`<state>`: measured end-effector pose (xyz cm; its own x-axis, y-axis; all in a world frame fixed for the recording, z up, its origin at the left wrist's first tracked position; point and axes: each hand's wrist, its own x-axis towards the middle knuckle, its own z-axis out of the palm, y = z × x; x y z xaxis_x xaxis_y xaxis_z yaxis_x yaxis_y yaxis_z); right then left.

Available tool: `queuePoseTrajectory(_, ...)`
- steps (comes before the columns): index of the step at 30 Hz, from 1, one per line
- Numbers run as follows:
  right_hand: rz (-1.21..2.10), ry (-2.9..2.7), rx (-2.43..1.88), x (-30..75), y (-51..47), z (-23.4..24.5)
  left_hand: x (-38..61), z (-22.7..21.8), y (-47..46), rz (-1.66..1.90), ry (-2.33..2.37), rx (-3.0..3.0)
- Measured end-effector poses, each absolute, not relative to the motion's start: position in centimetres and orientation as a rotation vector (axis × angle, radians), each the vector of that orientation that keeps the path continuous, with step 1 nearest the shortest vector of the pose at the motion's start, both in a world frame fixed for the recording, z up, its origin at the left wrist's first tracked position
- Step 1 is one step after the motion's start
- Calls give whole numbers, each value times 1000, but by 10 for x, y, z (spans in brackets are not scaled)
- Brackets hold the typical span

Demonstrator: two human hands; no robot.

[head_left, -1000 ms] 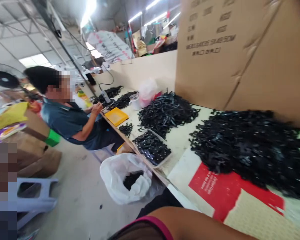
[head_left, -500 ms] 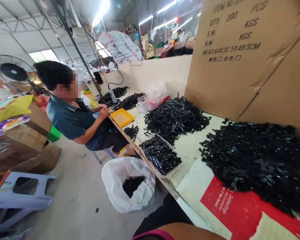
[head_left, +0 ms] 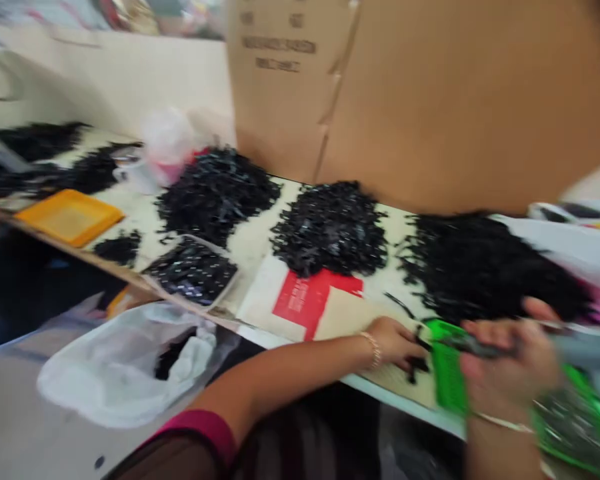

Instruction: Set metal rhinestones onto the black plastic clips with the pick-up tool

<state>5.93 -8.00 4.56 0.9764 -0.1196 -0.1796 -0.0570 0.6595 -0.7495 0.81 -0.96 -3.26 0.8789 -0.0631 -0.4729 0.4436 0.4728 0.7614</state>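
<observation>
In the head view my left hand (head_left: 391,341), wearing a bracelet, has its fingers closed on a small black strip-shaped part (head_left: 416,368) at the table's front edge. My right hand (head_left: 515,360) is wrapped round a grey power screwdriver (head_left: 585,350); its dark front end points left at the part in my left hand. Motion blur hides whether the tip touches it. Beneath the right hand stands a green basket (head_left: 450,380) with small metal-looking pieces (head_left: 570,420) inside. Beyond the hands lies a heap of black parts (head_left: 490,267).
More black heaps (head_left: 333,230) line the table before a large cardboard box (head_left: 455,100). A filled clear tray (head_left: 193,270), a yellow tray (head_left: 70,217) and a white mug (head_left: 140,175) stand to the left. A white bag (head_left: 105,373) sits below the edge.
The view has swung right and down. Both my hands, the screwdriver and the green basket now show; the co-worker on the left is almost out of sight.
</observation>
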Motion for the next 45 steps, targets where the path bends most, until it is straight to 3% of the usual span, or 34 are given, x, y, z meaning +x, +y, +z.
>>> queuePoseTrajectory(6, -138, -200, -1102, 64, -101, 41, 10, -23, -11, -332, 481, 1075)
queuePoseTrajectory(45, -158, -199, -1090, 61, -104, 30, 5, -22, -11, -302, 461, 1031)
